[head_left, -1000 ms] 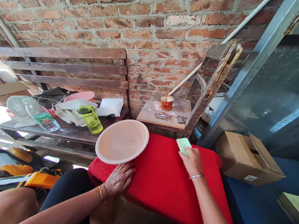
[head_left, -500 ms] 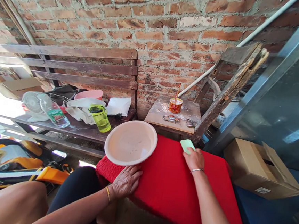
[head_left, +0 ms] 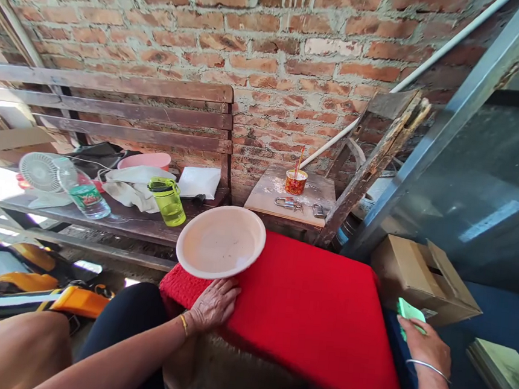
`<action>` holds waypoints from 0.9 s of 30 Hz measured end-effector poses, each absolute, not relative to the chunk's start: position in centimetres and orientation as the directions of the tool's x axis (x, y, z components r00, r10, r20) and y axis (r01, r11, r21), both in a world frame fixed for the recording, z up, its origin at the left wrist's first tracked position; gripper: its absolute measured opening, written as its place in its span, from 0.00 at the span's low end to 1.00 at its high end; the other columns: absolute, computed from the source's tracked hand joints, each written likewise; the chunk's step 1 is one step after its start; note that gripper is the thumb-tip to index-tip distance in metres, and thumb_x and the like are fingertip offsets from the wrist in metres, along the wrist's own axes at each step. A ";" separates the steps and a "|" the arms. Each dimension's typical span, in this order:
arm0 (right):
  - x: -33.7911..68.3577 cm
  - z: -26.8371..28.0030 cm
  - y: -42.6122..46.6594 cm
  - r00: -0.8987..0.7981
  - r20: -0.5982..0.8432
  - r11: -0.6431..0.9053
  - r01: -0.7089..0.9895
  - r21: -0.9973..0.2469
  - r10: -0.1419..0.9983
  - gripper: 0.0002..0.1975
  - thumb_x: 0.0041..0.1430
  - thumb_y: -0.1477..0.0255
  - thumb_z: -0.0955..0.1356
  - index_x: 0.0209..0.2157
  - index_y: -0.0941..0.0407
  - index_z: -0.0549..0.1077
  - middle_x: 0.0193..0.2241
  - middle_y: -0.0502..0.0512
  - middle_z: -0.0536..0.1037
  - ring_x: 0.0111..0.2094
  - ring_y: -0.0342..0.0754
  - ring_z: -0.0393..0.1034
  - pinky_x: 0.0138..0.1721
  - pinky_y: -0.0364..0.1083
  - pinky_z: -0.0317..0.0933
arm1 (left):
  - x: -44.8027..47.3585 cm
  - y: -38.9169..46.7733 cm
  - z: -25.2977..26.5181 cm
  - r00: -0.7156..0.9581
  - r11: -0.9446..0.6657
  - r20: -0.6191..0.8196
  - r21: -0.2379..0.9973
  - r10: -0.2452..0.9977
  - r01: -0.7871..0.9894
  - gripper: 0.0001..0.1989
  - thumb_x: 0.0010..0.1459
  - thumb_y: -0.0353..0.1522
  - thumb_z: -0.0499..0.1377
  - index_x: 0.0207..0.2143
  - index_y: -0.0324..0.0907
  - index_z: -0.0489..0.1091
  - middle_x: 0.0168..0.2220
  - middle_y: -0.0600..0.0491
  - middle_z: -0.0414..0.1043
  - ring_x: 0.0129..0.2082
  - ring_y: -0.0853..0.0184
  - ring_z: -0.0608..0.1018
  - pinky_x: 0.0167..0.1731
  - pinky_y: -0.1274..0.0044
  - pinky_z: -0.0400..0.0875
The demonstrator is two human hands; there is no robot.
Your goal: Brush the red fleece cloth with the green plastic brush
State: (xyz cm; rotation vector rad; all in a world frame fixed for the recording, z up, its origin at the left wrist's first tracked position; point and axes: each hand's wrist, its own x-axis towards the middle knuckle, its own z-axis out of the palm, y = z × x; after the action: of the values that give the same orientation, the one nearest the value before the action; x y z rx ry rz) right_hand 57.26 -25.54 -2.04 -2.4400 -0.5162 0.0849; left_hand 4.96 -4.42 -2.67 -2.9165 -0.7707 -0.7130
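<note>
My left hand (head_left: pixel 215 304) lies with its fingers stretched out on the near edge of the red cloth (head_left: pixel 303 319), just below a shallow pale basin (head_left: pixel 221 242). It grips nothing. At the right, beyond the cloth's edge, my right hand (head_left: pixel 425 345) is closed on a light green flat block (head_left: pixel 410 310) with rounded corners. What kind of thing this block is, I cannot tell; my fingers cover part of it. The basin sits on the left end of the red-covered surface and holds only small dark specks that I can see.
A cardboard box (head_left: pixel 424 281) stands on a blue surface at the right. On the wooden bench (head_left: pixel 139 223) are a green drinking bottle (head_left: pixel 168 201), a clear water bottle (head_left: pixel 87 199) and a small fan (head_left: pixel 38 171). Padlocks (head_left: pixel 285 203) and a red-gold cup (head_left: pixel 295 182) rest on a small table.
My right hand has moved right, off the red cloth and over the blue surface, carrying the light green block. My left hand stays by the basin. The view has shifted slightly right.
</note>
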 end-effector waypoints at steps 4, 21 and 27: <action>51.5 -0.3 -21.6 0.840 0.174 -0.667 0.519 -0.535 0.514 0.28 0.49 0.48 0.63 0.41 0.53 0.78 0.32 0.62 0.73 0.43 0.63 0.68 0.41 0.56 0.64 | 4.9 -4.3 -2.7 0.776 -0.880 0.444 0.063 0.448 0.471 0.16 0.62 0.28 0.50 0.48 0.42 0.71 0.48 0.45 0.72 0.50 0.58 0.74 0.53 0.64 0.69; 44.0 1.3 -19.0 0.574 0.152 -0.535 0.812 -0.233 0.805 0.19 0.59 0.61 0.65 0.48 0.51 0.77 0.36 0.59 0.71 0.38 0.53 0.68 0.41 0.49 0.62 | 4.7 -4.0 -2.7 0.787 -0.876 0.414 0.059 0.457 0.478 0.16 0.62 0.29 0.50 0.49 0.43 0.71 0.48 0.45 0.72 0.51 0.58 0.73 0.53 0.64 0.68; 51.7 -0.1 -25.4 0.858 0.102 -0.813 0.510 -0.282 0.503 0.25 0.55 0.50 0.62 0.46 0.47 0.78 0.33 0.60 0.71 0.35 0.58 0.70 0.36 0.54 0.65 | 5.0 -4.3 -2.0 0.791 -0.884 0.422 0.056 0.442 0.464 0.16 0.63 0.28 0.49 0.49 0.43 0.71 0.48 0.45 0.73 0.50 0.59 0.73 0.53 0.65 0.69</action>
State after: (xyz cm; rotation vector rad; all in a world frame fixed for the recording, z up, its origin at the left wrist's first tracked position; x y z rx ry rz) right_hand 51.73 -25.45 -0.11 -2.7328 -0.7630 -0.0326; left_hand 4.96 -4.26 -2.00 -2.9250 -0.7406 -0.6698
